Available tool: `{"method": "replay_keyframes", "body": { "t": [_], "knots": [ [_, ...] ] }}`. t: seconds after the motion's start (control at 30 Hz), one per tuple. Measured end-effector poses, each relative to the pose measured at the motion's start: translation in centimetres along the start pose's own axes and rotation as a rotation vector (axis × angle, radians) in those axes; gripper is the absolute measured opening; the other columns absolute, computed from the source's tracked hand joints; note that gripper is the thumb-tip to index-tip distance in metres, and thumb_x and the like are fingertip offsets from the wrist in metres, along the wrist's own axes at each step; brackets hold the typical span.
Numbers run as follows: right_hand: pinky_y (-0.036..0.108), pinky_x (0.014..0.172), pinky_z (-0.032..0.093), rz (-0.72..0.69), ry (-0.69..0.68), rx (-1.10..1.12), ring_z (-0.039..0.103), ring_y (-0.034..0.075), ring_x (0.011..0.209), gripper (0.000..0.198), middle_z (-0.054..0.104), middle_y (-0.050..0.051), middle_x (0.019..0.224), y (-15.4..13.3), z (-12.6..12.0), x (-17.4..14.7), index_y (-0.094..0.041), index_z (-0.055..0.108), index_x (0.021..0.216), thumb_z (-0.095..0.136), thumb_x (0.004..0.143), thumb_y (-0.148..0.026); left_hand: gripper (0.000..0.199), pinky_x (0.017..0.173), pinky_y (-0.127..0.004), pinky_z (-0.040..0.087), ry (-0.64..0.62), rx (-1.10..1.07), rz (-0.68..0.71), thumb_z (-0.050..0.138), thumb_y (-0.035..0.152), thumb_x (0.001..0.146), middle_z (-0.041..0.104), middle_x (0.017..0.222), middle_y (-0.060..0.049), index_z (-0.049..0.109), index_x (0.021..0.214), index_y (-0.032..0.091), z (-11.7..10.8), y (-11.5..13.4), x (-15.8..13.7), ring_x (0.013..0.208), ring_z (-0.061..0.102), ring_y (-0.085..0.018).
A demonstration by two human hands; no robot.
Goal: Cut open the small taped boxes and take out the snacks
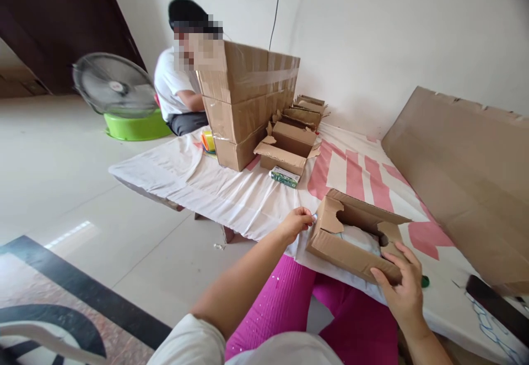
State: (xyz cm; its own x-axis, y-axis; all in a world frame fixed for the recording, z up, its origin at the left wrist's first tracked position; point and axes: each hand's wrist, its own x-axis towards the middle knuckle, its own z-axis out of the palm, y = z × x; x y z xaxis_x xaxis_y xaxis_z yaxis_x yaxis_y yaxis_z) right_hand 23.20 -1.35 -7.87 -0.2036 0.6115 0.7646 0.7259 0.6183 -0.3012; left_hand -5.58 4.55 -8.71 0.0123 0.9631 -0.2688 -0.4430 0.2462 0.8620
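Note:
An open cardboard box [351,252] sits at the near edge of the cloth-covered table, with a whitish wrapped packet [359,238] lying inside. At the box's left end, my left hand [296,224] is closed in a pinch. A small pale blue-white bit [314,218] shows at its fingertips, too small to name. My right hand [401,279] grips the near right corner of the box, thumb on the front wall and fingers over the rim and right end. Part of a green round thing [425,282] peeks out behind this hand.
Taped cardboard boxes [248,100] stand stacked farther back, beside a row of open boxes [289,144] and a small green carton [284,177]. A large cardboard sheet [463,183] leans at right. Another person [176,86] sits behind the stack, near a fan [115,86].

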Motion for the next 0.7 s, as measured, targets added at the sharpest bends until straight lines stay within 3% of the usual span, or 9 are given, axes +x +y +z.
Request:
{"method": "replay_keyframes", "body": {
  "t": [0.17, 0.3, 0.33, 0.4, 0.5, 0.63, 0.7],
  "knots": [
    [0.059, 0.097, 0.044, -0.042, 0.004, -0.051, 0.054, 0.038, 0.118, 0.042, 0.053, 0.019, 0.131, 0.2, -0.3, 0.5, -0.017, 0.061, 0.107, 0.062, 0.084, -0.052, 0.033, 0.055, -0.021, 0.034, 0.207, 0.006, 0.265, 0.075, 0.031, 0.061, 0.049, 0.061, 0.006, 0.046, 0.072, 0.020, -0.4, 2.5, -3.0, 0.055, 0.047, -0.008],
    [0.062, 0.097, 0.042, -0.063, 0.134, -0.147, 0.055, 0.042, 0.115, 0.040, 0.058, 0.019, 0.125, -1.4, -1.9, 0.5, -0.019, 0.064, 0.106, 0.072, 0.078, -0.047, 0.019, 0.069, -0.025, 0.042, 0.308, 0.156, 0.672, 0.066, 0.023, 0.074, 0.052, 0.075, 0.003, 0.052, 0.088, 0.021, 1.2, 3.5, -8.1, 0.070, 0.051, -0.011],
    [0.057, 0.094, 0.047, -0.073, 0.147, -0.102, 0.058, 0.039, 0.112, 0.039, 0.060, 0.017, 0.122, -2.0, -2.3, 0.4, -0.020, 0.063, 0.109, 0.073, 0.078, -0.041, 0.014, 0.071, -0.026, 0.042, 0.283, 0.277, 0.812, 0.062, 0.017, 0.077, 0.054, 0.077, 0.001, 0.054, 0.088, 0.021, 2.0, 3.3, -9.4, 0.072, 0.052, -0.012],
    [0.043, 0.082, 0.055, -0.116, 0.102, 0.080, 0.064, 0.032, 0.103, 0.043, 0.064, 0.015, 0.115, -3.6, -2.9, 0.0, -0.020, 0.059, 0.121, 0.070, 0.081, -0.034, 0.017, 0.070, -0.028, 0.044, 0.089, 0.496, 1.065, 0.056, 0.007, 0.077, 0.057, 0.080, -0.001, 0.055, 0.087, 0.021, 3.9, 2.3, -11.6, 0.075, 0.054, -0.014],
    [0.033, 0.069, 0.058, -0.116, -0.044, 0.298, 0.068, 0.027, 0.093, 0.046, 0.067, 0.014, 0.109, -6.2, -3.3, -0.4, -0.019, 0.053, 0.129, 0.062, 0.087, -0.038, 0.026, 0.068, -0.028, 0.046, -0.249, 0.637, 1.250, 0.053, 0.001, 0.072, 0.062, 0.079, -0.003, 0.053, 0.090, 0.021, 6.6, 0.4, -13.3, 0.074, 0.057, -0.015],
    [0.030, 0.073, 0.056, -0.005, -0.149, 0.403, 0.067, 0.020, 0.085, 0.011, 0.068, 0.006, 0.089, -8.5, -4.0, -0.4, -0.025, 0.060, 0.101, 0.055, 0.091, -0.020, 0.025, 0.065, -0.027, 0.047, -0.348, 0.649, 1.139, 0.054, 0.001, 0.074, 0.061, 0.077, -0.003, 0.051, 0.089, 0.021, 8.4, -2.0, -13.8, 0.073, 0.056, -0.014],
    [0.030, 0.072, 0.055, 0.068, -0.166, 0.461, 0.065, 0.018, 0.081, 0.012, 0.066, 0.004, 0.082, -8.7, -4.7, -0.6, -0.025, 0.057, 0.091, 0.052, 0.092, -0.014, 0.024, 0.065, -0.027, 0.047, -0.388, 0.687, 1.057, 0.054, 0.000, 0.078, 0.060, 0.078, -0.002, 0.051, 0.089, 0.021, 8.5, -2.6, -14.1, 0.074, 0.056, -0.014]
  ]
}}
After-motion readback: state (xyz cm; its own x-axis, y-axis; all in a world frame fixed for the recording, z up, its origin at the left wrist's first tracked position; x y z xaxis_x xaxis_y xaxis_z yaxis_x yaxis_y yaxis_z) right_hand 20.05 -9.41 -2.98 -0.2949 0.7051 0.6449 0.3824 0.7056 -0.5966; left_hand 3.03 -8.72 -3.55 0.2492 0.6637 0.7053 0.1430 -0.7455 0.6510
